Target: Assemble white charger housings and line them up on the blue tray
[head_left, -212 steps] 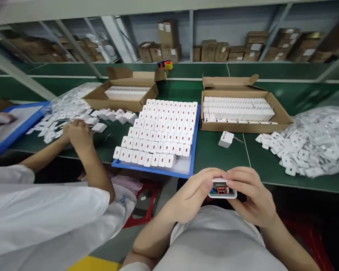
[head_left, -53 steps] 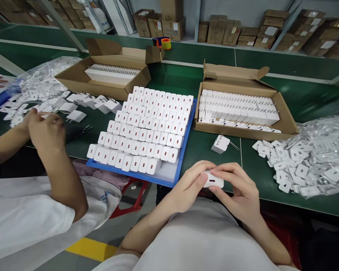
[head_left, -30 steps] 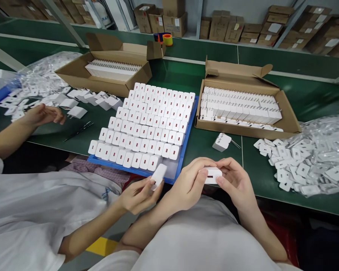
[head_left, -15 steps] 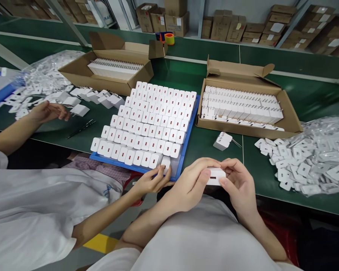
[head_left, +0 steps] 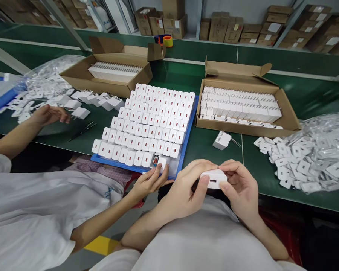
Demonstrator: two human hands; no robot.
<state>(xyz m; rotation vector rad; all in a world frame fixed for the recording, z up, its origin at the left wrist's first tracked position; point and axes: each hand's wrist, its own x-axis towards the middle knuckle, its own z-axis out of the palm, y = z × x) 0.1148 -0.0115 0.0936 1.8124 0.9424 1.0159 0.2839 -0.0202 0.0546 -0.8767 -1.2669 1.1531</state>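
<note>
Between my two hands is a white USB charger (head_left: pixel 217 176), its dark port slot facing me. My left hand (head_left: pixel 190 188) grips its left end with thumb and fingers. The right end is pinched by my right hand (head_left: pixel 241 188). Just beyond, on the green bench, lies another white charger (head_left: pixel 222 140) with metal prongs. To my left, a blue tray (head_left: pixel 188 141) carries rows of white chargers, their ports upward. A co-worker's hand (head_left: pixel 151 184) touches a white charger in its front row, beside one whose inside shows uncovered.
An open carton (head_left: pixel 248 130) of pronged chargers stands ahead, and a second carton (head_left: pixel 113 84) is farther left. White cover plates (head_left: pixel 295 162) spill from a plastic bag at right. Tweezers (head_left: pixel 81 131) lie near the co-worker's other hand (head_left: pixel 52 114).
The charger in my hands has tipped slightly, showing more of its top face. The co-worker's hand in the tray moved a little left, and an uncovered charger inside now shows there.
</note>
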